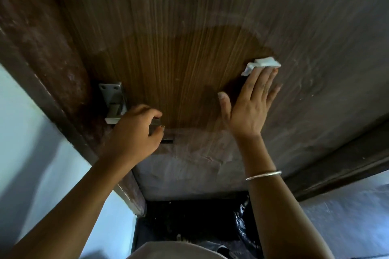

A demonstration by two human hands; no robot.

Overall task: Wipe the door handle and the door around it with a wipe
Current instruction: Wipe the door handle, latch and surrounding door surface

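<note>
A pale garment (179, 251), cut off at the bottom edge, lies nearest. The left hand (134, 130) curls round the handle (114, 101), hiding most of its lever. Right of the handle, the right hand (250, 103), fingers straight, presses a half-covered wipe (261, 65) against the door (168, 27).

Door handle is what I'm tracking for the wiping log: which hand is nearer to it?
Left. The left hand grips the door handle itself; the right hand is off to its right, pressing the wipe flat against the door.
</note>
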